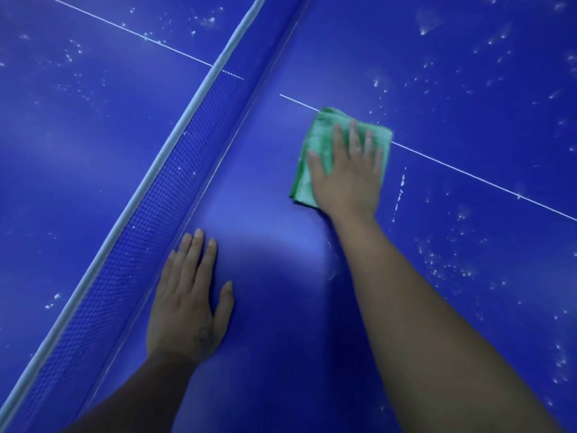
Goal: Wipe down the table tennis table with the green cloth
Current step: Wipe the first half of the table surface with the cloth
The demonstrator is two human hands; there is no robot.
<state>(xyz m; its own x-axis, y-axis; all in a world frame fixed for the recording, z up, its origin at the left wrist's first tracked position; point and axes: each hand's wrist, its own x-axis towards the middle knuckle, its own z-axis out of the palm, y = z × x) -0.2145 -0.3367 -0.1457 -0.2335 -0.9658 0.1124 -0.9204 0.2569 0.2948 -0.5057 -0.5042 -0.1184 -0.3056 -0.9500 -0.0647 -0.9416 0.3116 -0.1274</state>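
- Table [468, 89]: the blue playing surface fills the view. A band beside the net and under both arms looks clean. White specks cover the area to the right and the far half beyond the net. Risk: speckled patches get missed if strokes do not overlap.
- Net [150, 214]: it stands upright along the left edge of the clean band, just beside the left hand. Risk: a stroke swung leftward could catch the mesh and drag it.
- Green cloth [315, 142]: folded and lying flat on the table across the white line [484, 179], well right of the net. Risk: only downward pressure holds it, so a fast stroke could bunch it or leave it behind.
- Right hand [346, 176]: it presses flat on the cloth, fingers straight and slightly spread, none curled round the fabric. Risk: the fingertips lie near the cloth's far edge and could run off onto the table, smearing it.
- Left hand [187, 295]: flat on the bare table, fingers straight and close together, holding nothing. It appears to be bracing. Risk: prints on the cleaned band.
- Specks [443, 264]: scattered and white, with thin streaks just right of the cloth. Risk: a loaded cloth may only push residue into further streaks.
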